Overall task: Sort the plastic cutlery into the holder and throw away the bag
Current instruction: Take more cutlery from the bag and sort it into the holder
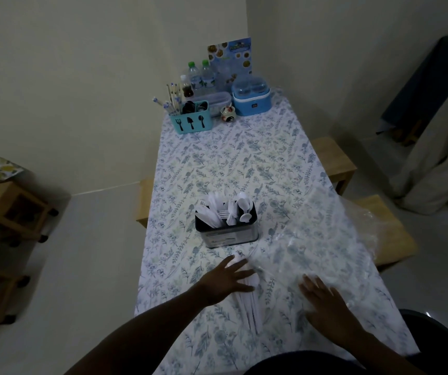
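Cutlery (248,301), white plastic, lies in a loose bundle on the flowered tablecloth (244,163) at about 6 o'clock from the holder (227,230), near it but not touching. The holder already carries white knives, forks and spoons standing upright. In the head view, the left hand (227,280) rests flat on the head end of the bundle, fingers spread and extended toward 1 o'clock; it presses rather than grips, closed on nothing. The right hand (325,304) lies palm-down, fingers open, on the near edge of the clear bag (325,239), which spreads toward 1 o'clock and overhangs the table's right edge. Risks, as judged: the slick handles may fan out or roll off the near edge if swept carelessly; the light bag may slide off the overhang once released; a lone piece may stay hidden under the film; mixed types may enter the wrong compartment.
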Demonstrator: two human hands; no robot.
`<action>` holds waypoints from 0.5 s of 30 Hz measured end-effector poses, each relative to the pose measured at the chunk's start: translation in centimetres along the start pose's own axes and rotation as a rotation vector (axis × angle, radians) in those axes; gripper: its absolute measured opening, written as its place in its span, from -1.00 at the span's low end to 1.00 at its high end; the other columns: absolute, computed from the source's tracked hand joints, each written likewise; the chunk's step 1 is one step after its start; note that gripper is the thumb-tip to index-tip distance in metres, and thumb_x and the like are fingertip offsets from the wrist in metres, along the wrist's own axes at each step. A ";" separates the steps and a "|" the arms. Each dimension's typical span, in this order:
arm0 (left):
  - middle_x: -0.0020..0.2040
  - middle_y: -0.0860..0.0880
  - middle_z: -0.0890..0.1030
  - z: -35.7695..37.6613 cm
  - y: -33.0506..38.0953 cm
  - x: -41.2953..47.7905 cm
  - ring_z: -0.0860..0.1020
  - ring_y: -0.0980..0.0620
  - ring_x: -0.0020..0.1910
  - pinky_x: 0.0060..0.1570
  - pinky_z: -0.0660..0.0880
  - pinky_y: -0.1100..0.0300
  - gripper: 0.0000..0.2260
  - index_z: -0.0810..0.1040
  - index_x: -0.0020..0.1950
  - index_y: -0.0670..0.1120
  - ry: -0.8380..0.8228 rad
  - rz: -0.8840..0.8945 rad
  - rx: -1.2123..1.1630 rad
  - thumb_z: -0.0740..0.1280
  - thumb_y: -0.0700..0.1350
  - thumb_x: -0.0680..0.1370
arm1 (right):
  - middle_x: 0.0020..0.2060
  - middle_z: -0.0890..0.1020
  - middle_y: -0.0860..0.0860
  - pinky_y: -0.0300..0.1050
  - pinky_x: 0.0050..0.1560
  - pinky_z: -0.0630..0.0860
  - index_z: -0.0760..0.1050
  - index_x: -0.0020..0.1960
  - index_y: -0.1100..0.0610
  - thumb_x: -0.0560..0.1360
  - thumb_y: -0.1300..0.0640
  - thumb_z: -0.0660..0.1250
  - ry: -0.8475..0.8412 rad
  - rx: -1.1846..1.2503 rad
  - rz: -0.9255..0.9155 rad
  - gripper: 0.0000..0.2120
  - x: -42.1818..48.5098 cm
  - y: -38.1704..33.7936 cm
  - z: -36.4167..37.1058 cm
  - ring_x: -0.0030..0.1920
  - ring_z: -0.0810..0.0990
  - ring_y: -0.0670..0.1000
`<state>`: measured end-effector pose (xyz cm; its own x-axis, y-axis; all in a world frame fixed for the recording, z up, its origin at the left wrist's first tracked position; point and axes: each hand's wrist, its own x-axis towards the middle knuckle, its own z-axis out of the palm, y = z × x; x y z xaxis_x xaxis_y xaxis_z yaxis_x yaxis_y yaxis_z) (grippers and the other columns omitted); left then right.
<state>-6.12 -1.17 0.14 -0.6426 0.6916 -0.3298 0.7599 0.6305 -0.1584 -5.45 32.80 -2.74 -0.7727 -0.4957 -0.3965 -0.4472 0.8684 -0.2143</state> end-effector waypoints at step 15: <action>0.58 -0.03 0.09 5.0 4.5 -5.3 0.05 -0.12 0.55 0.45 0.08 -0.10 -0.40 0.18 0.52 0.14 0.200 -0.297 -0.434 0.11 -0.25 0.52 | 0.46 0.29 -0.06 0.09 0.23 0.43 0.24 0.44 0.00 0.40 -0.25 0.17 0.178 0.004 -0.026 -0.32 -0.8 -4.7 1.8 0.44 0.19 0.00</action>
<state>1.20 -3.82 -3.47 -0.8613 0.4886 -0.1395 0.4601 0.8664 0.1938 -1.90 29.13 -3.02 -0.8284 -0.5122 -0.2265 -0.4669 0.8550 -0.2258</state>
